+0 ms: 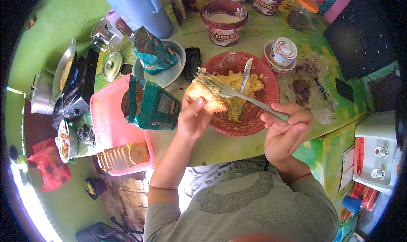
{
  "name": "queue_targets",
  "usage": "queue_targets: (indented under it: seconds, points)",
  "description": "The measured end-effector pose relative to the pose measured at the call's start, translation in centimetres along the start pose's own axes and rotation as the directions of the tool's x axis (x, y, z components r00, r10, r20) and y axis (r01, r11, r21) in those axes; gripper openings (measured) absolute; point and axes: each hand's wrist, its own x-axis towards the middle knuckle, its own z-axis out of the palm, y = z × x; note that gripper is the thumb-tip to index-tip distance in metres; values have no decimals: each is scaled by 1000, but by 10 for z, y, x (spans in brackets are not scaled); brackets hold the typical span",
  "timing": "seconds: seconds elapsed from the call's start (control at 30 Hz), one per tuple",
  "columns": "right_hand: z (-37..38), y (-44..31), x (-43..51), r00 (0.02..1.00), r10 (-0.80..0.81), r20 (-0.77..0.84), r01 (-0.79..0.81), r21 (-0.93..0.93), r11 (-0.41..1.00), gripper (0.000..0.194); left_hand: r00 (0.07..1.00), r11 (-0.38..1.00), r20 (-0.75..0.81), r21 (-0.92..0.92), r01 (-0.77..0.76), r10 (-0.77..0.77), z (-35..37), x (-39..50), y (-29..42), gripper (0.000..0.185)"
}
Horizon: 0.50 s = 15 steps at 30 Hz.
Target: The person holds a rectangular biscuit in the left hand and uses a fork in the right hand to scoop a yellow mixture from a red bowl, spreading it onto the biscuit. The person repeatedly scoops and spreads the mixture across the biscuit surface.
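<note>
My left hand (193, 122) holds a slice of bread (206, 97) from below, thumb on its near side. In my right hand (287, 132) is a metal fork (251, 99), gripped by the handle's end. Its tines lie over the bread's upper edge with some yellow mash near them; whether they press into the bread I cannot tell. Beneath both hands stands a red plastic bowl (274, 103). Lumpy yellow mash (254, 83) fills part of it, and a metal knife (246, 72) leans in the mash.
Left of my hands, a pink tray (111, 127) holds several bread slices (124, 156) and an opened teal packet (157, 105). Behind are a plate (179, 53) with another teal packet (155, 56) and a maroon tub (224, 26) of pale powder. A pan (65, 70) sits over a lit stove.
</note>
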Motion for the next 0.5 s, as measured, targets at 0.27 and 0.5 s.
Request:
queue_targets:
  seconds: [0.27,0.5]
  points:
    - [-16,-18,-9,995,-100,10,99,-218,971,34,1000,997,-16,-80,-11,10,-4,0,2,50]
    - [-14,-23,3,959,-151,-241,90,-245,965,33,996,971,46,-222,86,-77,-10,-2,1,51]
